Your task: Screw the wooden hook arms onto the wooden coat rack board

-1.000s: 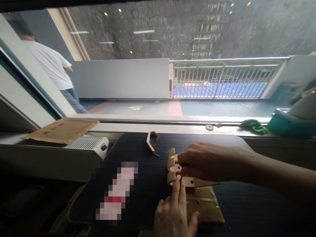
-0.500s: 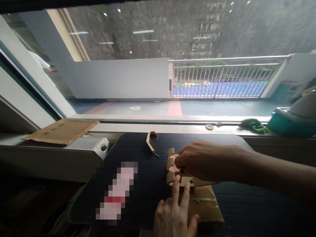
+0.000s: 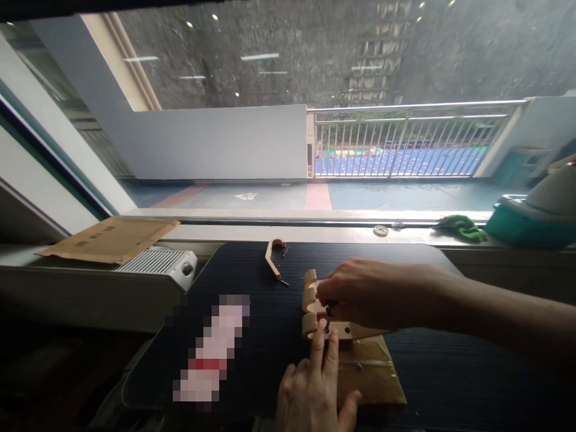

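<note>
A pale wooden piece with curved hooks (image 3: 310,324) lies on the dark table, partly over a brown packet (image 3: 373,372). My right hand (image 3: 355,291) is closed above it, fingers pinched round a small dark tool (image 3: 329,312) whose thin shaft runs down to the nearest wooden bar. The exact kind of tool is hidden by my fingers. From the front edge, my left hand (image 3: 310,384) reaches up with index and middle fingers stretched out. Their tips press on the bar beside the shaft; a dark hole shows to the right. Nothing is held in that hand.
A separate wooden hook (image 3: 270,259) lies at the table's back, with several small screws (image 3: 284,252) near it. A blurred pink item (image 3: 211,348) is at left. On the sill are a brown envelope (image 3: 108,239), a green cloth (image 3: 459,227) and a teal container (image 3: 531,225).
The middle finger of my left hand has shifted left, nearer the index finger and the shaft. My right hand has turned slightly with the tool. The wooden piece stays in place.
</note>
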### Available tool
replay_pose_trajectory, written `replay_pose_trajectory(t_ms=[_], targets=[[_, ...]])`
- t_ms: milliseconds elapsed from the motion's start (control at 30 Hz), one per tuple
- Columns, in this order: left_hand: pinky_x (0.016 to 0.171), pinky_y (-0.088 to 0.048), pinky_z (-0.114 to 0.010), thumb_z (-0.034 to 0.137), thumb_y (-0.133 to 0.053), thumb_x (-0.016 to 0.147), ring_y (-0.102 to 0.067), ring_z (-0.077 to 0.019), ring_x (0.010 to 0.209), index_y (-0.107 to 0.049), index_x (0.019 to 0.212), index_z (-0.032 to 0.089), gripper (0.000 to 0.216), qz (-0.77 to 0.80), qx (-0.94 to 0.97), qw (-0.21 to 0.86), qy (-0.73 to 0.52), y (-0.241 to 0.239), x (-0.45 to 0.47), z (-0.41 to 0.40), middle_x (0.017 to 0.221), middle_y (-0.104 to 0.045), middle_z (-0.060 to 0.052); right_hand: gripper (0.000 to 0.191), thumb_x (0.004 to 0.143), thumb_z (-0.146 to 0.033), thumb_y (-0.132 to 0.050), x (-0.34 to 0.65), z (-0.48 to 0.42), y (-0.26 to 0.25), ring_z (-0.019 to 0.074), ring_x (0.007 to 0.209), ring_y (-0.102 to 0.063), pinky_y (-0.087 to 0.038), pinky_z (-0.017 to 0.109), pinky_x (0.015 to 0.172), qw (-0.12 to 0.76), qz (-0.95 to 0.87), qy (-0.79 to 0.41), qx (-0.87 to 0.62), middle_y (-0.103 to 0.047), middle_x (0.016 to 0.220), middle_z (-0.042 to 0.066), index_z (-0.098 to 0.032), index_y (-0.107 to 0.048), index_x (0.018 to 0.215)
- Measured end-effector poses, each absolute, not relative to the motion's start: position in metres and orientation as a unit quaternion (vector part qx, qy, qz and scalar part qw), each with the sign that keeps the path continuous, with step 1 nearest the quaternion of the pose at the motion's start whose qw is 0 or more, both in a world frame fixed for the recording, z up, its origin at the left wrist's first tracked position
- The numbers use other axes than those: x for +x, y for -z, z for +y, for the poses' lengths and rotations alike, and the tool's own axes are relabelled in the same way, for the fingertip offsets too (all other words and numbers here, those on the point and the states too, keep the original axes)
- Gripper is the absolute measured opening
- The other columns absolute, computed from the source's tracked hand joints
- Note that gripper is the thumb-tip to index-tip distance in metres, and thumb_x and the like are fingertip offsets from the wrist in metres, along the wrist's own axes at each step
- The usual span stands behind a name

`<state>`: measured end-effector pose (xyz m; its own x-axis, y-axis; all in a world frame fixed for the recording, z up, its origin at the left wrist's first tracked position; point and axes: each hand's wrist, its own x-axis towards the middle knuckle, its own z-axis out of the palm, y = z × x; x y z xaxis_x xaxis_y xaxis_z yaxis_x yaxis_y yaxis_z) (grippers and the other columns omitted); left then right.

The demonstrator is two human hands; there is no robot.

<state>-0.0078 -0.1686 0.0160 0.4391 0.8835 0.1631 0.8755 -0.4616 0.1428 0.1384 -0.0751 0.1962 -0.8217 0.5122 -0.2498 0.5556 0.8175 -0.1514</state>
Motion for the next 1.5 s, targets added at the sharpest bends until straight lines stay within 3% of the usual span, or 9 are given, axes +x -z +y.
replay_pose_trajectory(t_ms=[133,300,500,800,1033,1267,1500], targets=[[0.072,-0.051,-0.037,0.031,-0.056,0.078,-0.066,-0.0273,0.087,-0.034,0.142,0.011,0.071,0.515,0.851,0.002,-0.104,-0.017,-0.007,-0.168,0.142,-0.038,-0.02,0.02,0.084,-0.013,-0.047,0.142,-0.076,-0.194,0.01,0.055,-0.048,-0.026,0.023,0.05,0.071,0.943,0.142,0.292,-0.062,0.067,0.002,-0.013,-0.067,0.089],[0.073,-0.051,-0.036,0.033,-0.055,0.079,-0.066,-0.0275,0.089,-0.033,0.143,0.011,0.072,0.521,0.847,0.004,-0.105,-0.016,-0.007,-0.169,0.142,-0.039,-0.02,0.02,0.08,-0.012,-0.052,0.142,-0.077,-0.196,0.0123,0.061,-0.053,-0.024,0.025,0.05,0.074,0.95,0.082,0.292,-0.063,0.074,0.002,-0.015,-0.062,0.097],[0.079,-0.05,-0.037,0.031,-0.052,0.08,-0.063,-0.0285,0.1,-0.027,0.144,0.006,0.073,0.526,0.845,0.02,-0.096,-0.016,-0.007,-0.169,0.144,-0.035,-0.021,0.014,0.078,-0.004,-0.052,0.14,-0.078,-0.197,0.0098,0.06,-0.048,-0.028,0.022,0.052,0.092,0.96,0.061,0.258,-0.061,0.072,0.002,-0.015,-0.061,0.08],[0.081,-0.051,-0.04,0.031,-0.05,0.081,-0.062,-0.0288,0.101,-0.026,0.144,0.008,0.072,0.54,0.839,0.026,-0.057,-0.018,-0.003,-0.168,0.146,-0.03,-0.02,0.016,0.083,-0.01,-0.048,0.145,-0.074,-0.189,0.0095,0.059,-0.051,-0.029,0.022,0.051,0.073,0.938,0.132,0.313,-0.062,0.073,0.003,-0.013,-0.062,0.091],[0.085,-0.049,-0.037,0.032,-0.049,0.082,-0.06,-0.0268,0.107,-0.024,0.145,0.01,0.072,0.551,0.833,0.037,-0.047,-0.021,-0.002,-0.169,0.148,-0.026,-0.017,0.017,0.08,-0.013,-0.053,0.145,-0.078,-0.198,0.0111,0.062,-0.052,-0.027,0.022,0.052,0.065,0.945,0.087,0.307,-0.062,0.072,-0.001,-0.019,-0.061,0.093],[0.084,-0.05,-0.038,0.032,-0.047,0.083,-0.062,-0.0267,0.103,-0.023,0.145,0.009,0.071,0.542,0.838,0.036,-0.049,-0.018,-0.005,-0.17,0.148,-0.027,-0.019,0.017,0.077,-0.004,-0.051,0.144,-0.077,-0.2,0.0081,0.059,-0.045,-0.028,0.021,0.052,0.087,0.951,0.092,0.282,-0.062,0.071,0.0,-0.015,-0.062,0.082],[0.084,-0.05,-0.038,0.033,-0.046,0.083,-0.059,-0.0282,0.108,-0.024,0.145,0.008,0.07,0.539,0.841,0.024,-0.046,-0.019,-0.005,-0.168,0.147,-0.028,-0.019,0.017,0.085,-0.016,-0.048,0.143,-0.08,-0.198,0.0081,0.051,-0.043,-0.022,0.023,0.047,0.077,0.936,0.107,0.327,-0.059,0.063,0.001,-0.013,-0.064,0.083]])
